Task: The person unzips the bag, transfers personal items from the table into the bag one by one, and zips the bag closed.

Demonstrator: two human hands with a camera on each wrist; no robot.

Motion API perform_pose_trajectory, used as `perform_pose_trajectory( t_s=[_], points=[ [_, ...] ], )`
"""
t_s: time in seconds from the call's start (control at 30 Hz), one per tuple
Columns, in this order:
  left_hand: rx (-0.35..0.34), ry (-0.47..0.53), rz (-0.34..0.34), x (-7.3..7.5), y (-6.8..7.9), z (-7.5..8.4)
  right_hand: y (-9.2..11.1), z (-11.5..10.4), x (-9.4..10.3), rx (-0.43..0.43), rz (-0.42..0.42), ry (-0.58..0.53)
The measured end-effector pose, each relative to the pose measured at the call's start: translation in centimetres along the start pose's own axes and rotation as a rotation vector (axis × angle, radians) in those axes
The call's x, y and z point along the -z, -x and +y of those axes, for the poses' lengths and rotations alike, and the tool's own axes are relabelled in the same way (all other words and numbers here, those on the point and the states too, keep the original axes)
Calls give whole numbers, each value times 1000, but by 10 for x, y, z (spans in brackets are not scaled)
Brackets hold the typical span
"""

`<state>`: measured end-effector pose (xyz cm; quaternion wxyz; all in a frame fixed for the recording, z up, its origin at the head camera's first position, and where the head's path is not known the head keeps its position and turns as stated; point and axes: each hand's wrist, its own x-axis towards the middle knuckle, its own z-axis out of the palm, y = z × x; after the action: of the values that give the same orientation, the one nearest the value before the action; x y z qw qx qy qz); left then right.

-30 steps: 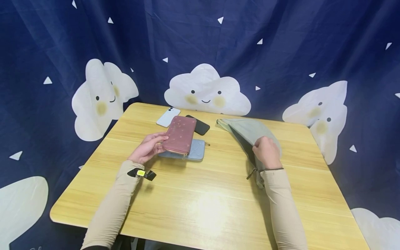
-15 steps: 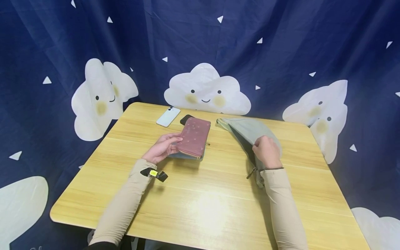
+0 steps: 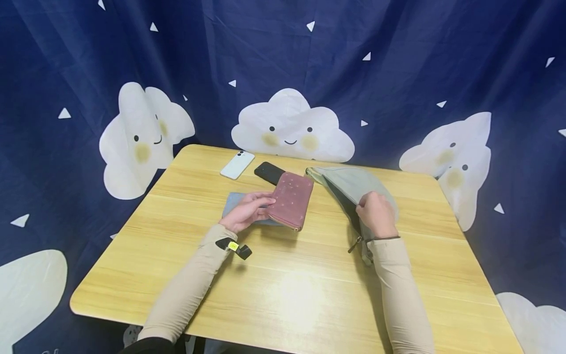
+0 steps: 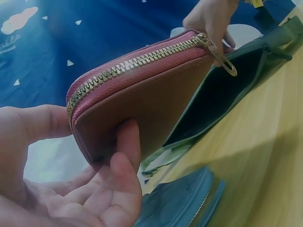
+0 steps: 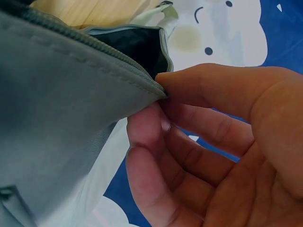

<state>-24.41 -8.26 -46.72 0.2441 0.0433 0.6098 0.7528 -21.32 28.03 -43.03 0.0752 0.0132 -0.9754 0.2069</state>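
Observation:
A dark pink zip-up wallet point(image 3: 293, 200) with a gold zip is gripped at its left edge by my left hand point(image 3: 249, 211), thumb on top and fingers beneath. It is held over the table, partly covering a light blue wallet point(image 3: 232, 201) that lies below. On the right, my right hand point(image 3: 377, 215) pinches the zipped edge of a grey-green bag point(image 3: 353, 179) between thumb and fingers. The bag's mouth gapes toward the wallet, and its dark inside shows in the left wrist view. The pink wallet's zip point(image 4: 137, 62) looks closed there.
A white phone point(image 3: 238, 164) and a black phone point(image 3: 268, 173) lie at the back of the wooden table point(image 3: 265, 295). The pink wallet overlaps the black phone's near end in the head view. A dark blue curtain point(image 3: 283, 44) with clouds hangs behind the table.
My left hand has carried the pink wallet rightward toward the bag, uncovering the left end of the blue wallet. The right hand keeps its hold on the bag's edge.

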Motion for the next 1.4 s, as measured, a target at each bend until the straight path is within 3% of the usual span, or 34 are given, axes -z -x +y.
perform_pose_trajectory(
  t_s=[0.8, 1.2, 1.4],
  points=[
    [75, -45, -9, -57, -34, -25, -1, -2, 2, 0, 0, 59],
    [94, 27, -7, -74, -48, -30, 0, -2, 1, -14, -5, 67],
    [73, 67, 26, -87, -53, -35, -1, -4, 0, -15, -7, 70]
  ],
)
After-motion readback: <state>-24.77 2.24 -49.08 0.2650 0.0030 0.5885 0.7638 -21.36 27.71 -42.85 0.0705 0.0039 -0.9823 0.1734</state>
